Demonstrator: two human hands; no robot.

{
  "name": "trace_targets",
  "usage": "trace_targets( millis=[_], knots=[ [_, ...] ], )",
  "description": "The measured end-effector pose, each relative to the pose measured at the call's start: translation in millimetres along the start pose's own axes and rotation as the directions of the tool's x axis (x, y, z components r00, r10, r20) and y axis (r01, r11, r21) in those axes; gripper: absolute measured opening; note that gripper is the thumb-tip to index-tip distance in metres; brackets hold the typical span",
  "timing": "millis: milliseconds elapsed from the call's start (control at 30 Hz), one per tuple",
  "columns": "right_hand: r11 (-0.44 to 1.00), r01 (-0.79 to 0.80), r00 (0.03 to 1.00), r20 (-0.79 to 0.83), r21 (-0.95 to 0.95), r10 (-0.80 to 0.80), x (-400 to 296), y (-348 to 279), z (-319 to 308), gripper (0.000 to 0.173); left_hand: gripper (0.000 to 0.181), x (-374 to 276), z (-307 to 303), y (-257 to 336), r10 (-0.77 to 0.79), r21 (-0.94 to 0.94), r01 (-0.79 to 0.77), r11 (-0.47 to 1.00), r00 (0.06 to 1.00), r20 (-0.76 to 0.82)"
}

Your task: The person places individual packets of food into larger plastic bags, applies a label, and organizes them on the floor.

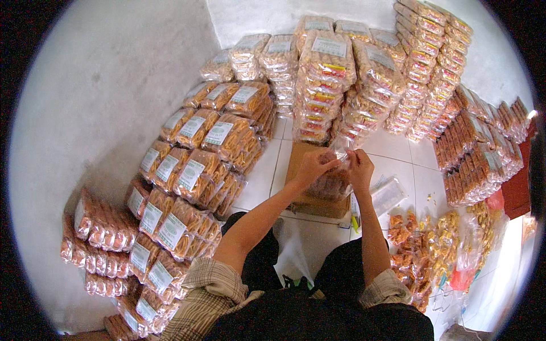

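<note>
A clear plastic bag of brown snacks [328, 186] lies on a brown cardboard box [322, 209] between my knees. My left hand [316, 165] grips the bag's gathered mouth from the left, fingers curled. On the other side, my right hand [361, 168] pinches the same clear plastic, its fingertips a little apart from the left ones. The bag's open end [342, 145] sticks up beyond my fingers. Beside my right wrist, a stack of flat clear plastic bags [389, 195] lies on the tiles. A yellow-green tool [355, 222], its kind unclear, rests by the box's right edge.
Labelled packs of curled snacks [217, 134] are piled along the left wall. Tall stacks of pale snack packs [326, 85] rise just behind the box. Brown snack packs [473, 170] stand at right. Strips of small snack packets [411, 255] lie near my right knee on the tiled floor [394, 149].
</note>
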State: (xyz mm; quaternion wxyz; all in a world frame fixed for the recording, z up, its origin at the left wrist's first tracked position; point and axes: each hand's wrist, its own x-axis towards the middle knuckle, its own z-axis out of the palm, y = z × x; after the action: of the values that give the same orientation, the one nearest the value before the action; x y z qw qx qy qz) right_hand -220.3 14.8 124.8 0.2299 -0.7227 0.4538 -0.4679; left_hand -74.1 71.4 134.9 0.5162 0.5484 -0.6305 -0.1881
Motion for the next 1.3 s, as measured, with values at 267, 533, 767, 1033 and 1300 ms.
trace_targets(
  millis=[267,533,767,1033,1300],
  knots=[
    [0.995,0.097,0.94,-0.328,-0.001,-0.091,-4,-29,-19,0.01,0.029,-1,4,1,-0.053,-0.057,0.045,0.997,0.988,-0.145],
    [0.73,0.501,0.861,0.183,-0.466,-0.474,-41,-37,-1,0.044,0.029,7,7,8,0.019,0.088,0.003,0.996,0.969,-0.247],
    [0.847,0.399,0.917,0.16,-0.35,-0.366,-34,-16,14,0.047,0.028,1,8,10,-0.005,0.089,0.037,0.995,0.94,-0.341],
    [0.987,0.156,0.97,0.196,-0.039,-0.145,-27,-29,11,0.029,0.026,-2,6,11,0.101,0.161,-0.035,0.986,0.9,-0.424],
    [0.985,-0.058,0.994,0.101,0.162,0.042,-35,-18,26,0.013,0.023,-2,3,5,0.126,0.159,-0.072,0.985,0.926,-0.357]
  ],
)
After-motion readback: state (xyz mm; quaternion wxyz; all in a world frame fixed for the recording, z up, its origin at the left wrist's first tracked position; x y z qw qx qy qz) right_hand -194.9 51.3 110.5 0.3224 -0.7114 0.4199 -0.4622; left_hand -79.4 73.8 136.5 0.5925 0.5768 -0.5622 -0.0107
